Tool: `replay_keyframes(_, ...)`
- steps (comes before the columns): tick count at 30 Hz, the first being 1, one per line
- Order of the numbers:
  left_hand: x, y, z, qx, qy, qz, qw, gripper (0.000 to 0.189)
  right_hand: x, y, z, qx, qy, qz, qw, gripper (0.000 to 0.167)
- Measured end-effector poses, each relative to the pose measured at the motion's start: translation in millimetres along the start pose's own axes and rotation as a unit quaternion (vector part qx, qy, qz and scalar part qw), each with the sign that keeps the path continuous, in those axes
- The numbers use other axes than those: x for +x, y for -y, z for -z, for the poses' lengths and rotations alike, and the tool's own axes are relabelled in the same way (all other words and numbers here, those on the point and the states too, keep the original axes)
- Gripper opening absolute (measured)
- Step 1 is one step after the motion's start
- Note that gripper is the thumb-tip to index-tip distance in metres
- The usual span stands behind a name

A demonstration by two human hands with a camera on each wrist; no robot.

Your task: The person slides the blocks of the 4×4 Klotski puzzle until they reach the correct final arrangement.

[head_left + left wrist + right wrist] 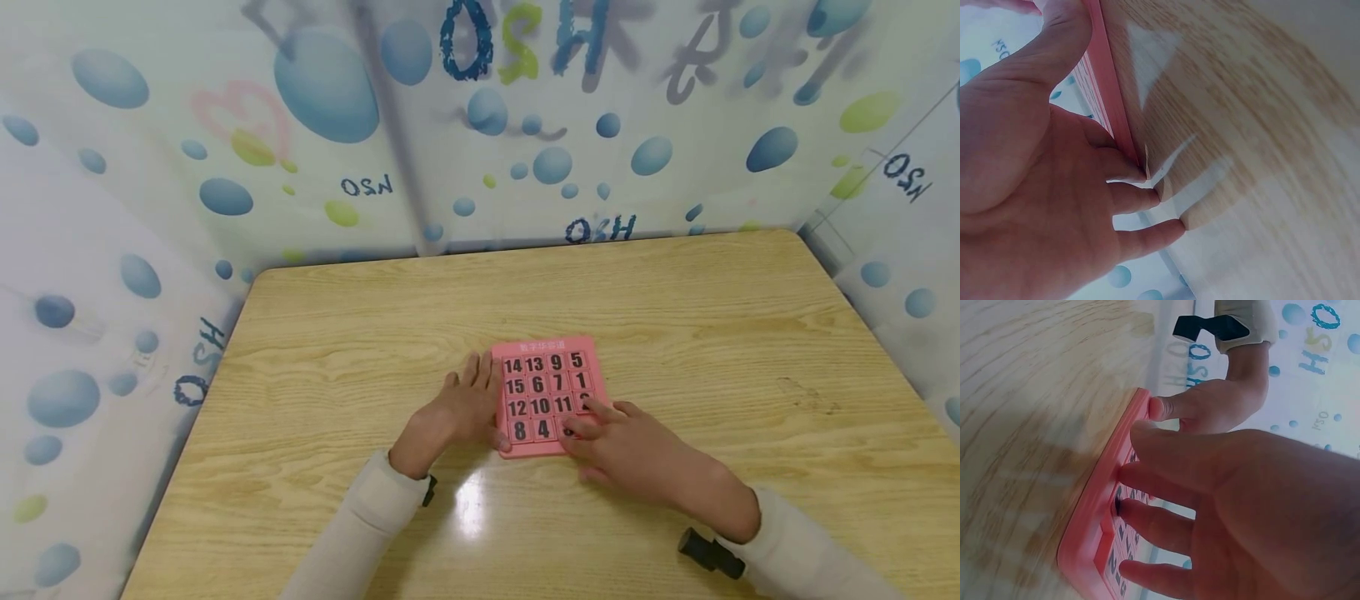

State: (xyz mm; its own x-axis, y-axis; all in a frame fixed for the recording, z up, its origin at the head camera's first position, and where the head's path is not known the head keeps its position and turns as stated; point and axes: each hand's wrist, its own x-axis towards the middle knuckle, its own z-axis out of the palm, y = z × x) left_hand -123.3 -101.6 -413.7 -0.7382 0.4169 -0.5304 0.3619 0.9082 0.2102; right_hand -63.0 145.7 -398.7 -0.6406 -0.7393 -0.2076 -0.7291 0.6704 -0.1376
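pink number puzzle [551, 396] lies flat on the desk [337, 350] between both hands, around 5 o'clock from the head view's centre. left grip [467, 407] at its 9 o'clock edge: fingers straight along the side, not curled round it, thumb by the 7 o'clock corner. right grip [633, 446] at its 4 o'clock, fingers spread, tips over the tiles [537, 384], nothing pinched; can't read every digit under them.

risks, as i judge from my end: left fingers brace one side only, so a hard push toward 3 o'clock could slide or twist the whole puzzle. right fingertips sit close together, so one could drag a neighbouring tile; a slanted push could jam one near the recess [1104, 550] at the 5 o'clock corner.

title strip [542, 346] is at 12 o'clock, numbers upright in the head view. long axis, barely longer, runs 12 to 6, tipped slightly toward 11 and 5.
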Motion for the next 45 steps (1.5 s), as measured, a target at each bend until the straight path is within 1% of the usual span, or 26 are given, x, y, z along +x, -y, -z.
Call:
replay_keyframes(12, 0.2, -0.6, 0.2, 0.003, -0.001, -0.001, 1.0000, 0.122, -9.8, -6, 4, 0.018, 0.019, -0.015, 0.9996, 0.040)
replay_keyframes(18, 0.8, -0.1, -0.1, 0.005, 0.000, -0.001, 1.0000, 0.122, -14.7, -11, 8, 0.026, 0.034, -0.031, 0.9986, 0.042)
replay_keyframes(25, 1.0, 0.3, -1.2, 0.005, -0.002, -0.001, 1.0000, 0.121, -15.6, -12, 11, 0.032, 0.048, -0.042, 0.9975, 0.042)
replay_keyframes(29, 0.5, 0.0, -1.2, 0.005, -0.001, -0.001, 1.0000, 0.121, -11.6, -9, 10, 0.019, 0.038, -0.034, 0.9985, 0.045)
replay_keyframes(33, 0.6, 0.1, -1.2, 0.003, -0.002, -0.002, 1.0000, 0.121, -2.5, -3, 5, 0.006, 0.008, -0.017, 0.9998, 0.049)
replay_keyframes(36, 1.0, 0.4, -1.4, 0.001, -0.004, -0.004, 1.0000, 0.121, 4.7, 3, 2, 0.002, -0.006, -0.007, 1.0000, 0.051)
replay_keyframes(41, 0.9, 0.6, -1.2, 0.003, -0.003, -0.004, 1.0000, 0.121, 14.1, 11, -1, 0.003, -0.002, -0.002, 1.0000, 0.054)
replay_keyframes(45, 0.0, 0.1, -0.5, 0.005, -0.005, -0.003, 1.0000, 0.120, 18.6, 15, -3, -0.015, -0.008, 0.009, 0.9998, 0.054)
